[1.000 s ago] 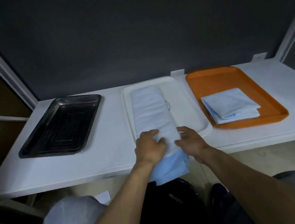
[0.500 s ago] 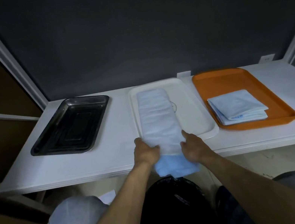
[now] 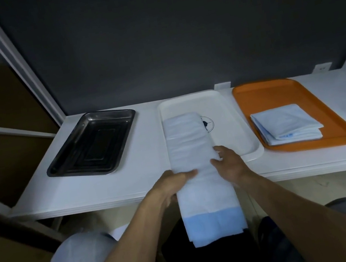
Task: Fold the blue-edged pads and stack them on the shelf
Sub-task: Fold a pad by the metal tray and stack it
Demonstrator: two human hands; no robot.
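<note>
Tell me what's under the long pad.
The long pad lies on the white tray, partly covering its round mark; its blue end hangs off the shelf. The rest beneath is hidden.

The pad [image 3: 190,141] at the fingers [image 3: 189,173] is white, with a light-blue band nearer than them; right of them an orange tray [image 3: 276,92], left a dark metal tray [image 3: 92,149].
</note>
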